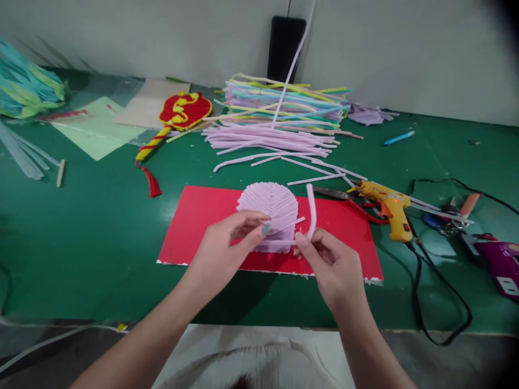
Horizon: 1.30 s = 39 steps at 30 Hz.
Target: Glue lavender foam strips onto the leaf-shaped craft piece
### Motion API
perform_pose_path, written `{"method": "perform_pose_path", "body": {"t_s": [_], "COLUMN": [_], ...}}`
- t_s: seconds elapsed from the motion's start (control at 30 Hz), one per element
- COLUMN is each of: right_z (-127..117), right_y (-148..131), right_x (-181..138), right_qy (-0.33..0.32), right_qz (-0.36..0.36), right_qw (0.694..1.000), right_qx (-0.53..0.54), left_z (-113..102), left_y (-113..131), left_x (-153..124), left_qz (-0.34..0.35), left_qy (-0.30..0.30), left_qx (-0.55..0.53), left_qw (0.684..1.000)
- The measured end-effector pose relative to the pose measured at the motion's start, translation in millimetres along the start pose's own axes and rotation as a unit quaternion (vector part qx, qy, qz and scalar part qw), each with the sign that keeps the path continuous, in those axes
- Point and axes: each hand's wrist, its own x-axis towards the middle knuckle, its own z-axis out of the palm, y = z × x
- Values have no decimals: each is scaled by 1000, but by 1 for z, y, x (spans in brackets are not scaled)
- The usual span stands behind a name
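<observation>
With right fingers (303,242), pinches a bent strip (312,210) pointing away at the lilac fan's (267,198) right edge; can't make out grip of left fingers (255,236).

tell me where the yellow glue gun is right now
In the head view, the yellow glue gun lies on the right side of the green table, next to the red-handled pliers and by the right edge of the red board.

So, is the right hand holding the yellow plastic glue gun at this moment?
No, the right hand holds a thin, curved lilac strip, while the glue gun lies apart, farther to the right.
</observation>
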Motion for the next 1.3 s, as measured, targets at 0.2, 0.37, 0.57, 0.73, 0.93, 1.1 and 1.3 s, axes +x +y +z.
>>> {"method": "perform_pose_path", "body": {"t_s": [0.2,0.37,0.57,0.73,0.93,1.1,1.3], "right_z": [13,15,15,25,34,25,21], "right_y": [3,3,9,6,4,12,18], "right_x": [-3,-1,5,5,1,2,0], "right_qy": [-43,-38,3,31,-13,-60,-11], "right_qz": [23,32,36,106,121,46,-73], "right_qw": [998,996,992,959,940,937,949], "right_qx": [29,72,120,262,320,341,307], "left_z": [-4,-16,-20,-3,17,13,12], "left_y": [-14,-13,-15,-16,-7,-8,-13], "left_x": [-17,-18,-11,-9,-13,-14,-17], "left_qz": [-61,-72,-71,-61,-86,-111,-151], "left_qy": [-21,-34,-8,-23,-63,-118,-190], "left_qx": [-7,20,-64,-182,-169,-190,-232], "left_qw": [998,997,995,981,980,968,942]}}
